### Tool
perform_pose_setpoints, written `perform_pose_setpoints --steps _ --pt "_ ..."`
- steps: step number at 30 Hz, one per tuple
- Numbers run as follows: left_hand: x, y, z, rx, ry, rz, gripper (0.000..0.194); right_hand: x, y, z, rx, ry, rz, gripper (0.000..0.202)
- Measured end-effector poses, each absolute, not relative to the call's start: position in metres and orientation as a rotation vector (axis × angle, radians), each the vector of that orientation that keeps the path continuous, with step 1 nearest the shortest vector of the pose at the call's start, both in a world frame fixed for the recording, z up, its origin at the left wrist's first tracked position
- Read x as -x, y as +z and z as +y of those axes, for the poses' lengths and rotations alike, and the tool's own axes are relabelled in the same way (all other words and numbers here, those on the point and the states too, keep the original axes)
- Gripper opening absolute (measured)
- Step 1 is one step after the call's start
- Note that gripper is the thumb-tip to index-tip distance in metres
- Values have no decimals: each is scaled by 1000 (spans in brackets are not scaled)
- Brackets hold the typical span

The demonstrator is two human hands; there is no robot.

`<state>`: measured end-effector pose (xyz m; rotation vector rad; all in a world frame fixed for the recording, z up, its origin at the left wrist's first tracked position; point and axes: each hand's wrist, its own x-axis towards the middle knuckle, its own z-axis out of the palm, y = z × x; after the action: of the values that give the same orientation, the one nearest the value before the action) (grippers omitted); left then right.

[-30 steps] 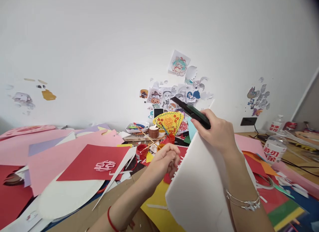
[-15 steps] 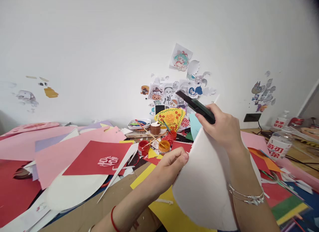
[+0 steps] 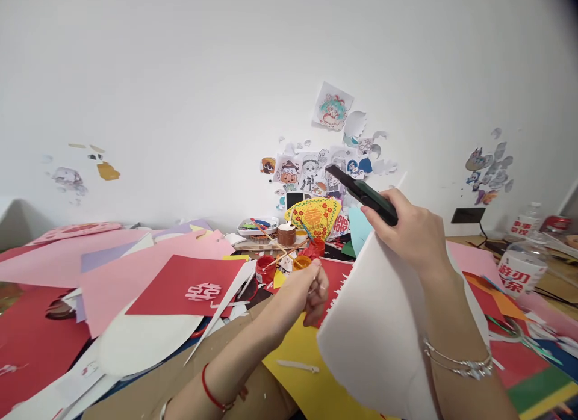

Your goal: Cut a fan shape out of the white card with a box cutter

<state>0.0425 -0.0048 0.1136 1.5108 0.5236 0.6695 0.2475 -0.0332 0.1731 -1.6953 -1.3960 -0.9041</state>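
Observation:
My right hand (image 3: 409, 230) is wrapped round a dark utility knife (image 3: 363, 194), its black end pointing up and left. Below that hand a white foam sheet (image 3: 372, 336) stands tilted, with a curved lower edge and a ragged left edge; whether the hidden fingers also grip it I cannot see. My left hand (image 3: 307, 293) is closed just left of the ragged edge, apart from it, fingers curled in; anything inside them is hidden. Beneath lies a yellow sheet (image 3: 298, 363) bearing a thin white strip (image 3: 297, 366).
Paint pots (image 3: 265, 268), crossed brushes (image 3: 285, 254) and a yellow decorated fan (image 3: 315, 217) stand behind the hands. Red paper (image 3: 174, 287) with a cut-out and pink sheets (image 3: 135, 275) lie left. Plastic bottles (image 3: 521, 269) and scissors (image 3: 519, 333) are at right. Brown cardboard (image 3: 180, 384) lies in front.
My left hand has come away from the foam's left edge, moving left and down, its fingers now curled inward. The right hand keeps the knife. The whole view has shifted slightly.

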Motion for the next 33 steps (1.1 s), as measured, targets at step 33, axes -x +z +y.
perform_pose_setpoints --steps 33 --pt "-29 90 34 -2423 859 1086 18 -249 179 -44 1715 -873 -1339 31"
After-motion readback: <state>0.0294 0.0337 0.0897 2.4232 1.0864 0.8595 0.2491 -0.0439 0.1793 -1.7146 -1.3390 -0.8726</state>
